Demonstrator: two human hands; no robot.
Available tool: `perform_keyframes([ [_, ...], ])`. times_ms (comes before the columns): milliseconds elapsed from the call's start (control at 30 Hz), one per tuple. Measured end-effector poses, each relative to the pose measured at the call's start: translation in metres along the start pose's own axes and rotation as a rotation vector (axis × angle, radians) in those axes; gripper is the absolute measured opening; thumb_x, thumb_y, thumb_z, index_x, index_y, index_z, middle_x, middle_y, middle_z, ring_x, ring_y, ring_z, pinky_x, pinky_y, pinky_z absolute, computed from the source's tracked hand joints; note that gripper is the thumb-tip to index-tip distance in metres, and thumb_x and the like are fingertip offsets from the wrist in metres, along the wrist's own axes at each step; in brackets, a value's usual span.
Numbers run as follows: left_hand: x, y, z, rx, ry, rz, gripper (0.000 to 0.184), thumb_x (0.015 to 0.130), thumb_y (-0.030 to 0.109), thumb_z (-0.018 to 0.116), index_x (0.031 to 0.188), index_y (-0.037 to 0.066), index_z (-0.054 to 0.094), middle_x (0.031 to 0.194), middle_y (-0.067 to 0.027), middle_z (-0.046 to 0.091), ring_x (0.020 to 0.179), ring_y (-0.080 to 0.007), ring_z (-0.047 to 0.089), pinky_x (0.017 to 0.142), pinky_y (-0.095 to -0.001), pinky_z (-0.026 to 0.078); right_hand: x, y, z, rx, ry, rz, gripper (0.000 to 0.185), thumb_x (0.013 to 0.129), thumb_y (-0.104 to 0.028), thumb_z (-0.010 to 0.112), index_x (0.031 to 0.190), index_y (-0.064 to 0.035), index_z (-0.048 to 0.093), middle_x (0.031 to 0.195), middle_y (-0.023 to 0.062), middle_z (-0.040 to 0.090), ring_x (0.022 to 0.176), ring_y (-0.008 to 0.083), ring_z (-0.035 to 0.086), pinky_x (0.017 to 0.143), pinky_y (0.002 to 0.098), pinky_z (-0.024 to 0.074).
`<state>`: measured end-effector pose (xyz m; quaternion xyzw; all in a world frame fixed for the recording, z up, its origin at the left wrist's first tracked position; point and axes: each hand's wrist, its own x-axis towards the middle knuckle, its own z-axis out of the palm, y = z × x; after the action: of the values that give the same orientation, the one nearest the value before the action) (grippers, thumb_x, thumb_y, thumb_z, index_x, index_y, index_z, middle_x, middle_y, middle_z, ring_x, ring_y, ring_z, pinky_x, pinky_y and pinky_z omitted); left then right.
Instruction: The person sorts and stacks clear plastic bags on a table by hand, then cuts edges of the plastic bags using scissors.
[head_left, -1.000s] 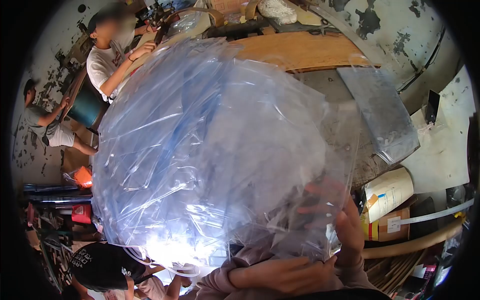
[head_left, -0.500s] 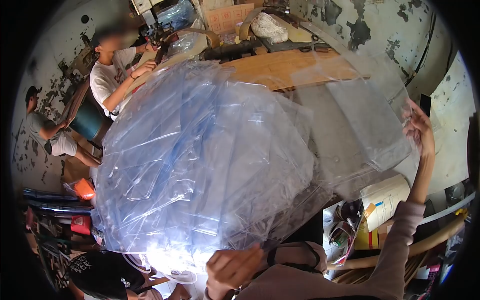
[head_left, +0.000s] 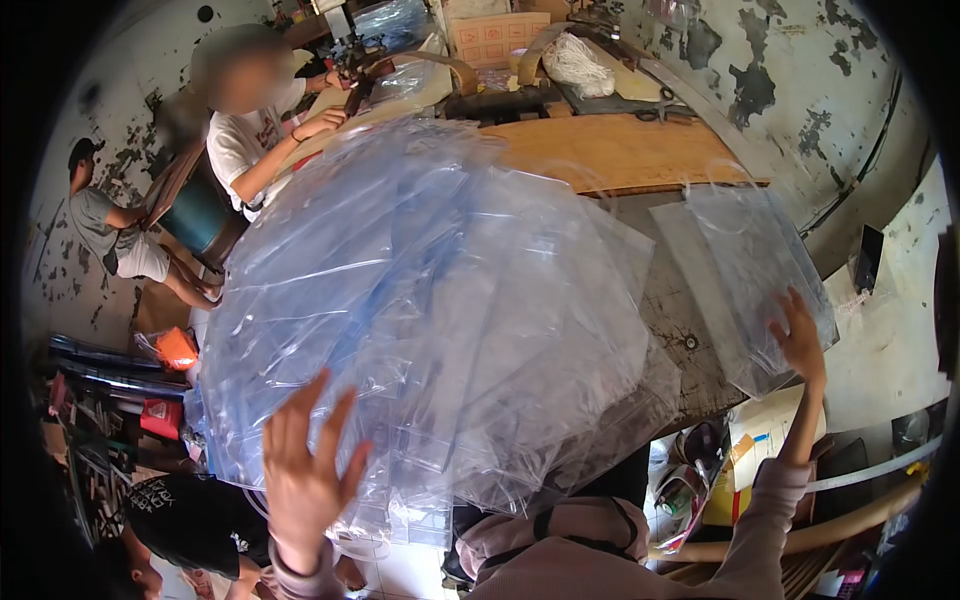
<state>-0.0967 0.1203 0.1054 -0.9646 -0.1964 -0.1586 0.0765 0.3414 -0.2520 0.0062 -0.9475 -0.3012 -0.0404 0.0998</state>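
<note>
A wide heap of clear, bluish plastic sheets or bags covers the middle of the table. My left hand is over the heap's near left edge, fingers spread, holding nothing. At the right, a smaller flat stack of clear plastic pieces lies near the table's edge. My right hand is over the near right part of that stack with fingers apart; whether it touches the plastic is hard to tell.
A wooden board lies along the table's far side. One person works at a machine at the far left, another sits behind, and a third is low at the near left. A phone is at the right.
My right hand held up a clear sheet at the right and now lies over the smaller stack, its fingers apart. My left hand has moved left and its fingers have spread.
</note>
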Motion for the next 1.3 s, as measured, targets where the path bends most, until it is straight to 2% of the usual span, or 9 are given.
perform_keyframes([
  [200, 0.071, -0.069, 0.030, -0.006, 0.083, 0.016, 0.057, 0.080, 0.017, 0.063, 0.133, 0.008, 0.042, 0.136, -0.0199, 0.040, 0.116, -0.0415, 0.046, 0.096, -0.0474, 0.038, -0.043, -0.058, 0.013, -0.022, 0.020, -0.016, 0.070, 0.077, -0.048, 0.064, 0.134, -0.0131, 0.043, 0.145, 0.0214, 0.025, 0.132, 0.0402, 0.029, 0.104, 0.0600, 0.0215],
  [333, 0.101, -0.105, 0.066, -0.156, 0.048, 0.032, 0.057, 0.084, 0.016, 0.057, 0.136, 0.006, 0.037, 0.132, -0.0198, 0.044, 0.118, -0.0391, 0.044, 0.097, -0.0440, 0.037, -0.066, -0.099, -0.002, -0.107, -0.034, -0.056, 0.076, 0.074, -0.050, 0.066, 0.136, -0.0143, 0.041, 0.146, 0.0221, 0.022, 0.132, 0.0402, 0.028, 0.104, 0.0612, 0.0206],
  [500, 0.105, -0.093, 0.059, -0.209, -0.013, 0.034, 0.052, 0.087, 0.028, 0.056, 0.131, 0.004, 0.044, 0.115, -0.0189, 0.054, 0.105, -0.0358, 0.051, 0.091, -0.0416, 0.040, -0.073, -0.095, 0.004, 0.059, 0.035, -0.095, 0.057, 0.080, -0.024, 0.064, 0.132, -0.0134, 0.044, 0.140, 0.0194, 0.036, 0.130, 0.0386, 0.033, 0.103, 0.0594, 0.0254],
  [533, 0.103, -0.089, 0.056, -0.235, -0.037, 0.025, 0.053, 0.085, 0.034, 0.058, 0.128, 0.003, 0.048, 0.111, -0.0184, 0.054, 0.101, -0.0352, 0.052, 0.088, -0.0416, 0.041, -0.071, -0.098, -0.001, 0.036, 0.192, -0.145, 0.046, 0.081, -0.006, 0.056, 0.127, -0.0114, 0.050, 0.122, 0.0178, 0.055, 0.117, 0.0352, 0.050, 0.097, 0.0501, 0.0392],
  [700, 0.090, -0.068, 0.053, -0.320, -0.003, 0.178, 0.079, 0.067, 0.057, 0.068, 0.122, 0.002, 0.055, 0.108, -0.0172, 0.055, 0.098, -0.0340, 0.053, 0.084, -0.0418, 0.043, -0.052, -0.061, -0.030, 0.041, 0.660, 0.267, 0.039, 0.086, 0.006, 0.046, 0.120, -0.0096, 0.057, 0.104, 0.0159, 0.065, 0.092, 0.0272, 0.065, 0.076, 0.0319, 0.0513],
  [833, 0.078, -0.044, 0.052, -0.216, 0.042, 0.177, 0.088, 0.055, 0.055, 0.075, 0.123, 0.003, 0.054, 0.114, -0.0154, 0.053, 0.099, -0.0331, 0.050, 0.086, -0.0444, 0.041, -0.048, -0.062, -0.071, 0.014, 1.021, 0.206, 0.032, 0.093, 0.002, 0.042, 0.120, -0.0085, 0.057, 0.112, 0.0119, 0.063, 0.103, 0.0191, 0.062, 0.082, 0.0304, 0.0499],
  [900, 0.076, -0.041, 0.054, -0.203, 0.056, 0.167, 0.086, 0.055, 0.052, 0.076, 0.123, 0.003, 0.054, 0.114, -0.0153, 0.053, 0.098, -0.0327, 0.049, 0.085, -0.0442, 0.041, -0.049, -0.071, -0.066, -0.102, 1.091, 0.080, 0.045, 0.080, 0.015, 0.041, 0.118, -0.0027, 0.058, 0.114, 0.0128, 0.062, 0.106, 0.0257, 0.060, 0.092, 0.0351, 0.0472],
  [1033, 0.075, -0.036, 0.058, -0.138, 0.104, 0.171, 0.076, 0.060, 0.042, 0.076, 0.123, 0.004, 0.055, 0.113, -0.0158, 0.054, 0.095, -0.0325, 0.049, 0.083, -0.0430, 0.040, -0.052, -0.062, -0.013, -0.312, 0.778, -0.216, 0.052, 0.074, 0.014, 0.044, 0.117, -0.0092, 0.061, 0.122, 0.0073, 0.058, 0.114, 0.0265, 0.055, 0.103, 0.0448, 0.0381],
  [1300, 0.070, -0.022, 0.050, -0.079, 0.103, 0.191, 0.055, 0.076, 0.033, 0.066, 0.122, 0.005, 0.056, 0.114, -0.0161, 0.055, 0.093, -0.0326, 0.051, 0.081, -0.0424, 0.041, -0.046, -0.046, 0.034, 0.130, 0.349, 0.078, 0.030, 0.089, -0.007, 0.050, 0.118, -0.0095, 0.057, 0.125, 0.0144, 0.054, 0.118, 0.0333, 0.050, 0.103, 0.0488, 0.0312],
])
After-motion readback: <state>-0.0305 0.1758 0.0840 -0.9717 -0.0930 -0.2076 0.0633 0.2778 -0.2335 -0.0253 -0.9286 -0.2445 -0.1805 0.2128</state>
